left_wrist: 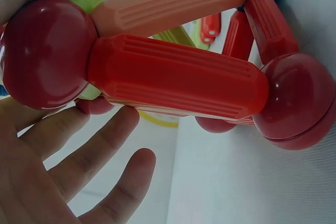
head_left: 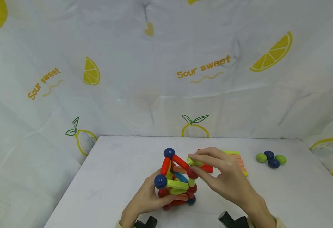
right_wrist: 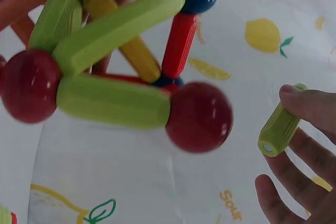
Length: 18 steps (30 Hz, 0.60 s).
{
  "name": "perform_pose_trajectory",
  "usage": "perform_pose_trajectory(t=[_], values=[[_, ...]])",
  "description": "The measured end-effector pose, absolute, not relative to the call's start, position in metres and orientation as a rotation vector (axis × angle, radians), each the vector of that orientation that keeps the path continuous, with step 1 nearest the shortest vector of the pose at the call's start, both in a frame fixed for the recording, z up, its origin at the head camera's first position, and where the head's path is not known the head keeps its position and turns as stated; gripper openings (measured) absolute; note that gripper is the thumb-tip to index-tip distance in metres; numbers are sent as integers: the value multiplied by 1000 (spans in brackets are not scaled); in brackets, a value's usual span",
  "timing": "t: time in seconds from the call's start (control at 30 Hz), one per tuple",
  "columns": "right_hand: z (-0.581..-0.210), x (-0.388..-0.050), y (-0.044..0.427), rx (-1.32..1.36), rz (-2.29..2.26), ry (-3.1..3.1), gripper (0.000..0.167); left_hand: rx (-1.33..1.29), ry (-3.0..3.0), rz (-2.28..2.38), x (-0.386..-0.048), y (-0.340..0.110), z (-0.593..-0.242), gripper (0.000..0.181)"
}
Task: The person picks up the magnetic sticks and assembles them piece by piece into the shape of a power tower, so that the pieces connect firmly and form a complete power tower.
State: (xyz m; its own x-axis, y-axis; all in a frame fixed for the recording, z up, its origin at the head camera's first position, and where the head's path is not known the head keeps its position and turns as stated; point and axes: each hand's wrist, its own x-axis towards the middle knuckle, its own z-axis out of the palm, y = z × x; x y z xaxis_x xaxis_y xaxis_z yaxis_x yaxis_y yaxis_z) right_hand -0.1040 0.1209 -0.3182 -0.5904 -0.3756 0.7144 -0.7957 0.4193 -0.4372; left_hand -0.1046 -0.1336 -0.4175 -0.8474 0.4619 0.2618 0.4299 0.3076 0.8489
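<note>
A boxy frame of magnetic rods and balls [head_left: 177, 184] stands near the front of the table, tilted slightly. My left hand [head_left: 144, 196] grips its left side, with the thumb on the near lower part. In the left wrist view several fingers [left_wrist: 79, 169] stretch beneath a red rod [left_wrist: 178, 77]. My right hand [head_left: 230, 174] pinches a short light green magnetic rod [right_wrist: 281, 124] between thumb and fingers. That rod is close to the frame's upper right red ball [right_wrist: 200, 116], and the right wrist view shows a gap between them. A blue ball [head_left: 169, 153] tops the far corner.
Behind my right hand lies a row of loose rods [head_left: 237, 157] in orange, yellow-green and red, partly covered. Farther right are blue and green balls [head_left: 273, 163] in a cluster. A white cloth with lemon prints [head_left: 160, 63] hangs behind the white table [head_left: 103, 167].
</note>
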Motion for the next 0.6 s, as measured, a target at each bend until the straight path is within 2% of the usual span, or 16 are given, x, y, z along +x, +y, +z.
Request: perform_pose_trajectory(t=[0.13,0.4,0.6], values=[[-319,-97,109,1139,1114,-2161,50,882,2503,1627,-105,-135,-418,73],[-327,-96,98,1141,901,-2236,48,1018,2499,1652,-106,-135,-418,72],[-329,-94,88,1146,692,-2293,37,864,2501,1612,-105,-137,-419,66]])
